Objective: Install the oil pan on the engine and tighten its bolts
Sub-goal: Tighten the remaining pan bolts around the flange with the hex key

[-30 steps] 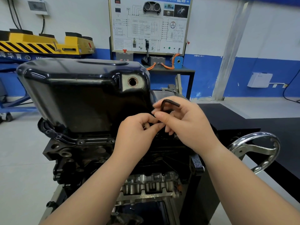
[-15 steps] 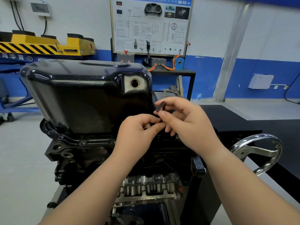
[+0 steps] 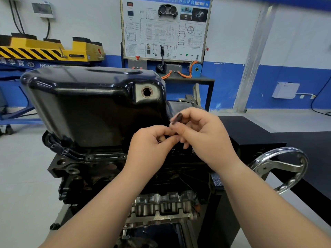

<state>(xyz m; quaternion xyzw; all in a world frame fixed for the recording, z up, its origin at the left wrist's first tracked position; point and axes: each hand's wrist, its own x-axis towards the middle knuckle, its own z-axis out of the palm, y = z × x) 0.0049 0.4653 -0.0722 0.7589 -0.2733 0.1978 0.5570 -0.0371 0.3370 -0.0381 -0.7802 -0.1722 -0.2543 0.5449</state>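
We see the black oil pan (image 3: 93, 104) sitting upside-down on top of the engine (image 3: 86, 169), its flange resting along the block's upper edge. Small bolts (image 3: 89, 157) show in the flange along the near left side. A round drain hole (image 3: 147, 91) opens in the pan's near right corner.

Our two hands meet just right of the pan's near wall, below the drain hole, and their fingertips touch. The right hand (image 3: 202, 138) pinches a small dark tool (image 3: 176, 119) between thumb and forefinger. The tool's upper end sticks up above the fingers, blurred, so we cannot make out its shape. The other fingers of this hand curl loosely below. The left hand (image 3: 148, 147) is curled tight, thumb pressed against the forefinger, right at the lower end of the tool. Whether it grips the tool or something smaller we cannot tell. Both forearms reach in from the near edge, over the lower part of the engine.

To the right, a shiny metal handwheel (image 3: 281, 169) stands beside a black bench (image 3: 250, 133). Far behind, a wiring training board (image 3: 165, 27) hangs against the white and blue wall. A yellow lift with black stripes (image 3: 44, 49) sits at the far left, and a white wall box (image 3: 285, 90) is at the far right.
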